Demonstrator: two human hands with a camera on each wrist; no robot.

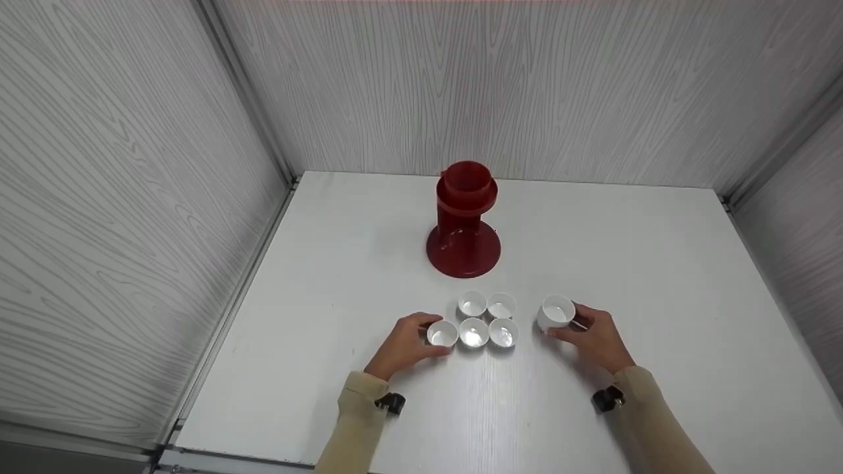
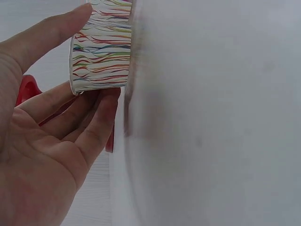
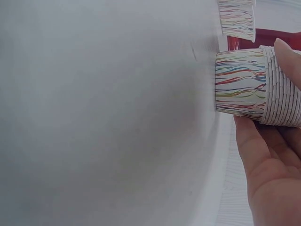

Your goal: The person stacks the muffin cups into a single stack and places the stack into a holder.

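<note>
Left hand (image 1: 405, 345), grip pinching one striped cup (image 1: 442, 334) | right hand (image 1: 599, 339), grip pinching cup stack (image 1: 556, 315) | four cups (image 1: 474, 334) between | red stand (image 1: 463, 250) beyond

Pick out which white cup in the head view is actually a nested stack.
The stack in the right hand's grip, apart from the five grouped cups; the right wrist view shows its many rims nested together.

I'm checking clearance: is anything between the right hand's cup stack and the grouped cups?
Nothing visible: in the head view, only bare white table lies between the cup stack in the right hand and the grouped cups.
</note>
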